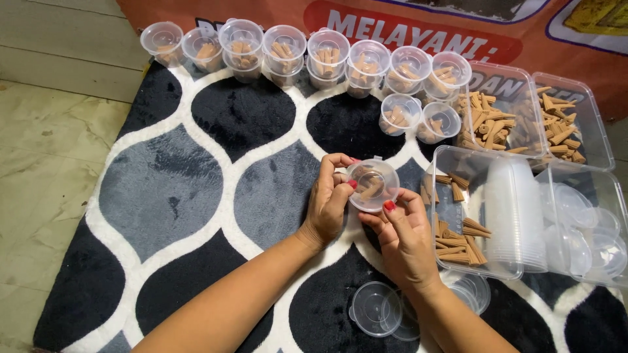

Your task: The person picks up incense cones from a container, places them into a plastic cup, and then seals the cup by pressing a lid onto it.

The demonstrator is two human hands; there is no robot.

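Both hands hold one small clear plastic cup (373, 185) with a lid on it and brown cone-shaped pieces inside. My left hand (328, 202) grips its left side with thumb and fingers. My right hand (402, 236) presses the lid's lower right edge with the thumb. The cup hovers over a patterned rug (196, 183), just left of a clear rectangular tub (451, 157) that contains loose brown cones and a stack of empty cups (517, 216).
A row of several filled lidded cups (307, 55) lines the rug's far edge. Two more tubs of brown cones (517, 117) sit at the back right. Loose clear lids (376, 308) lie near my right wrist, others in a tub (589, 235) at right. Tiled floor lies left.
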